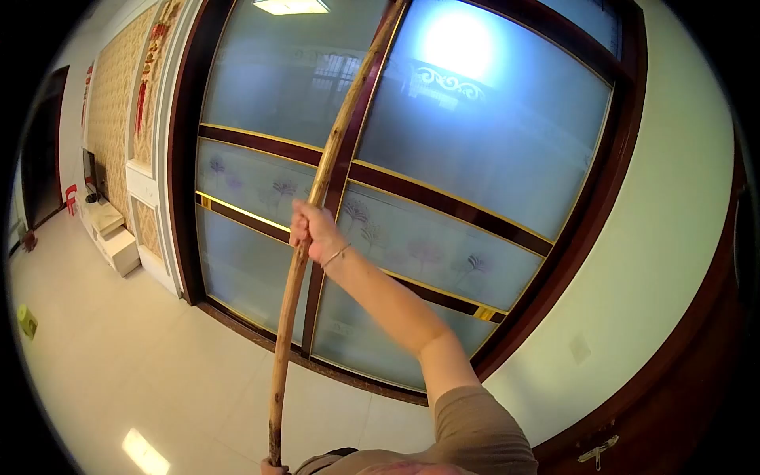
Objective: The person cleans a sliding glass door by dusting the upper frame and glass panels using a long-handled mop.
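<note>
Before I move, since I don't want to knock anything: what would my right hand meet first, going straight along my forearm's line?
Probably the flowered glass panel left of the wooden pole your right hand grips, though depth is hard to judge.

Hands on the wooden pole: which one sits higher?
The right hand, closed around the wooden pole partway up, with a bracelet at the wrist; the left hand is at the pole's visible lower end, mostly out of frame.
</note>
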Demonstrator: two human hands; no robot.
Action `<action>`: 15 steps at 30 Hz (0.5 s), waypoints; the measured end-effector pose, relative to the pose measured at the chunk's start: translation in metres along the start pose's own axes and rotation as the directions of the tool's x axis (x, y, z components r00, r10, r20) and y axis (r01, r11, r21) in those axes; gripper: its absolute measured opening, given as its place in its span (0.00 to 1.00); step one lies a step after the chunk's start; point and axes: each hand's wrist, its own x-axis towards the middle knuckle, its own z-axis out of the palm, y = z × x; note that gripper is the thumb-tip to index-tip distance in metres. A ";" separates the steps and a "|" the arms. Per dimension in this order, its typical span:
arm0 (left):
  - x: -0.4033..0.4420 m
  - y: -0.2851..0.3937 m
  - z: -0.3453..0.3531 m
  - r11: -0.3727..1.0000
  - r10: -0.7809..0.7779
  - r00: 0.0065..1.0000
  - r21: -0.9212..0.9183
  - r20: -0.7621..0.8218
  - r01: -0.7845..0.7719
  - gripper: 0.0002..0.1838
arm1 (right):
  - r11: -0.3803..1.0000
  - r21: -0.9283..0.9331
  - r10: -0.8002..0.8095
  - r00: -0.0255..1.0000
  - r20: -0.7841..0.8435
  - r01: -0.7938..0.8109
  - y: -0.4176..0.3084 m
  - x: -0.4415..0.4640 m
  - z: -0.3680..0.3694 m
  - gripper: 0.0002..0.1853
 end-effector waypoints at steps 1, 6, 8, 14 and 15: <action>-0.004 0.009 0.005 1.000 -0.012 1.000 -0.022 -0.004 0.012 0.11 | 1.000 0.001 0.000 1.000 0.007 0.000 -0.004 0.000 -0.004 0.13; -0.080 0.108 0.020 0.976 -0.129 0.988 -0.184 -0.083 0.113 0.14 | 0.999 0.041 0.007 0.999 0.037 -0.008 -0.015 -0.001 -0.019 0.16; -0.067 0.079 0.025 0.992 -0.094 0.992 -0.088 -0.088 0.087 0.13 | 0.999 0.030 -0.031 0.996 0.081 0.028 -0.015 -0.005 -0.019 0.16; -0.067 0.013 0.011 0.998 -0.051 0.990 0.039 -0.134 0.057 0.10 | 0.999 0.008 -0.038 0.983 0.180 0.037 -0.002 -0.023 -0.019 0.16; -0.064 -0.004 0.005 0.997 -0.059 0.987 0.049 -0.152 0.067 0.10 | 0.999 0.010 -0.051 0.983 0.179 0.050 0.001 -0.027 -0.016 0.16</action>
